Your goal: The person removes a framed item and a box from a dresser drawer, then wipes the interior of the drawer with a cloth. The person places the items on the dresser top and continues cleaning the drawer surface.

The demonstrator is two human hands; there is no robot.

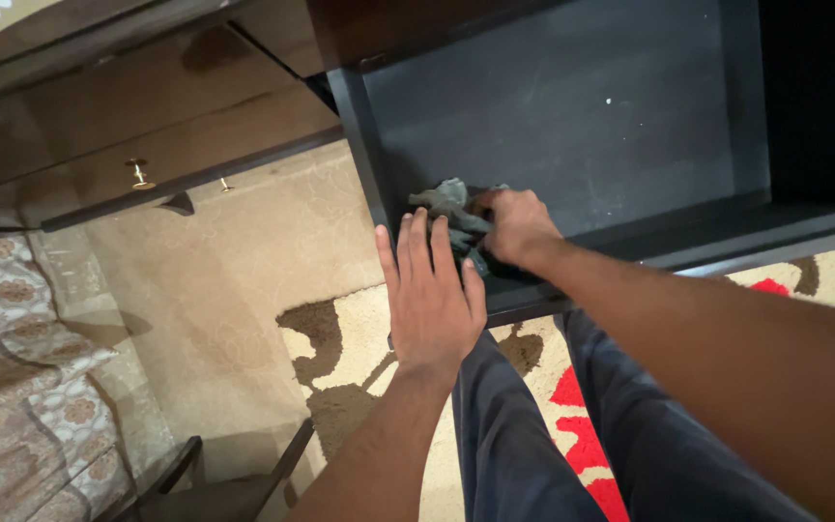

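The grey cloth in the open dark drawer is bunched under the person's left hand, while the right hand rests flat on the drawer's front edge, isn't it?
The hands are swapped. In the head view the right hand presses the grey cloth into the corner of the open dark drawer, while the left hand rests flat, fingers spread, at the drawer's front edge.

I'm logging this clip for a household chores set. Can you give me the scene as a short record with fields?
setting: open dark drawer pulled out over a patterned carpet
right hand: right hand closed on a grey cloth inside the drawer's near left corner
left hand: left hand flat, fingers straight, at the drawer's front edge, holding nothing
drawer contents: only the cloth visible
nearby: wooden drawers with brass knobs at left; patterned bedding at lower left
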